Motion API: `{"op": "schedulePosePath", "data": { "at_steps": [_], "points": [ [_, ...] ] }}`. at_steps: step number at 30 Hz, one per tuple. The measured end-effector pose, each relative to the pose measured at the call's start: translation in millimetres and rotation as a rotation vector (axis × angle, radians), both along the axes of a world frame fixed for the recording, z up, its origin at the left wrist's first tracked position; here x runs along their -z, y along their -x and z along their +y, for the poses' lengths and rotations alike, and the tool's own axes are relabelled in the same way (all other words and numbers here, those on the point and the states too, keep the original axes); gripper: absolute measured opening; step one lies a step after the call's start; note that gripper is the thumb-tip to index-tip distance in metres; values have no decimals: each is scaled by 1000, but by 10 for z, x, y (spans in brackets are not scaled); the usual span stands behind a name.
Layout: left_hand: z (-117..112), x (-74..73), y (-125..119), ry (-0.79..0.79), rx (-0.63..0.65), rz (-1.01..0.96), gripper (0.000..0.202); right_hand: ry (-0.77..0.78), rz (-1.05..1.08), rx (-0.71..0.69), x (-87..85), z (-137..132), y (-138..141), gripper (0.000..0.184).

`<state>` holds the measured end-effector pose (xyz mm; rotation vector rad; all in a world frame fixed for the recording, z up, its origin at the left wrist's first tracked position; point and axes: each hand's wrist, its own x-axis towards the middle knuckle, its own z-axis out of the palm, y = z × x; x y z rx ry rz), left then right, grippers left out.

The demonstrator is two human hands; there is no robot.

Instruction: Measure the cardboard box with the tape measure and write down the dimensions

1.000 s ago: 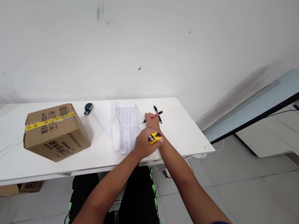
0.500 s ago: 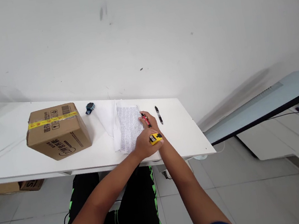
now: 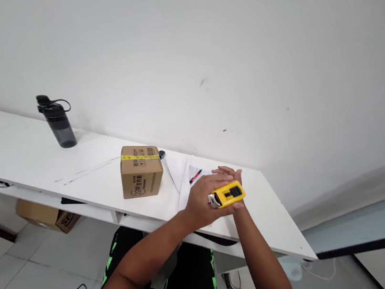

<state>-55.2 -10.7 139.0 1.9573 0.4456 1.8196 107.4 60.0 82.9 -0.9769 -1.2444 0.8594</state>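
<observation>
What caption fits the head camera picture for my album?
Left hand holding a yellow cutter by the right hand, over a white desk.

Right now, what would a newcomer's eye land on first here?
The yellow cutter stands out first, gripped in the left hand over the right end of the white table. The right hand is just beyond it, fingers stretched flat. Next comes the cardboard box with yellow tape at mid-table, beside papers and a red pen, then a black bottle standing far left near the wall.
</observation>
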Motion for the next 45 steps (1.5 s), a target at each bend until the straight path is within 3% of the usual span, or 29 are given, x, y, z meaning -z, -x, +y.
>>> {"op": "schedulePosePath", "data": {
  "at_steps": [4,7,9,11,14,16,18,23,27,30,33,36,41,45],
  "points": [
    [28,-265,472,-37,-131,-32,46,-2,195,-296,-371,-426,718,79],
    [43,-303,836,46,-380,-7,62,0,172,-329,-556,-529,1240,70],
    [44,-295,1110,210,-495,6,69,-20,138,-326,-651,-474,1496,62],
    [39,-279,1395,449,-452,9,66,-75,67,-324,-731,-385,1675,58],
    [20,-276,1783,710,-216,20,55,-161,-92,-347,-828,-281,1835,55],
    [11,-297,1994,765,-146,51,52,-192,-194,-381,-878,-223,1871,51],
    [34,-329,2174,774,-181,68,50,-204,-261,-382,-914,-128,1835,49],
    [343,-323,2545,787,-474,57,44,-165,-310,-222,-897,301,1479,62],
    [649,-175,2655,872,-628,369,43,-79,-370,-161,-740,556,1293,71],
    [775,-34,2620,930,-611,524,40,-32,-429,-203,-568,610,1325,67],
    [834,72,2593,955,-557,507,41,-2,-421,-200,-420,621,1386,63],
    [855,102,2622,938,-526,520,41,-14,-408,-189,-381,638,1395,65],
    [875,-66,2731,920,-420,492,42,-83,-504,-108,-591,488,1324,64],
    [1084,-465,2743,871,-409,475,38,-123,-565,48,-713,-106,1385,70]
  ]
}}
